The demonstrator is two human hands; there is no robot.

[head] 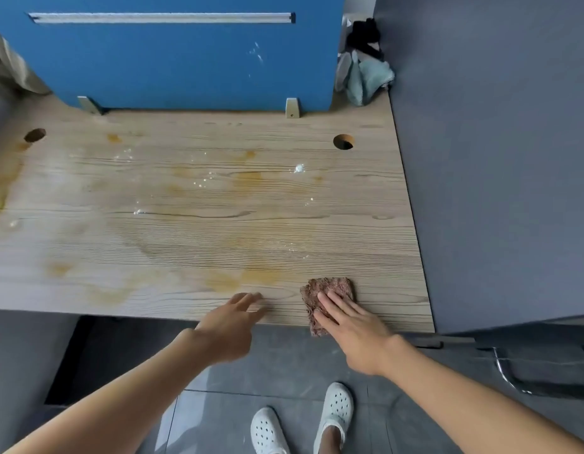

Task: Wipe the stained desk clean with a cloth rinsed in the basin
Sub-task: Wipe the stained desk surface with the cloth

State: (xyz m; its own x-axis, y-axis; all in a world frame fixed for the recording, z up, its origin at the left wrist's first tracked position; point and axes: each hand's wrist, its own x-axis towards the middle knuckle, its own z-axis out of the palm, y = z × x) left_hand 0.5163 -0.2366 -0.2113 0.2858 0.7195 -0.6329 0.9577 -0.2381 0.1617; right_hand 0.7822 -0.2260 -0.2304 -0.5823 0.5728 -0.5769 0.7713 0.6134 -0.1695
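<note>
- Pressing a folded brown cloth [330, 286] flat onto the near right corner of the wooden desk [199, 231] with the right hand [359, 326], fingers straight and close together; cloth's near end overhanging the front edge.
- Holding the left hand [228, 332] over the front edge just left of the cloth, fingers loosely spread, gripping nothing; blurred, perhaps brushing the wood.
- Spreading across the desk's middle and left: yellow-brown stains [251, 176] and white specks [299, 168].
- Standing behind: a blue partition [186, 67].

Both arms reached up from the bottom of the frame; the right hand [356, 329] lay flat with straight fingers, the left hand [230, 326] hovered with fingers loosely spread.
</note>
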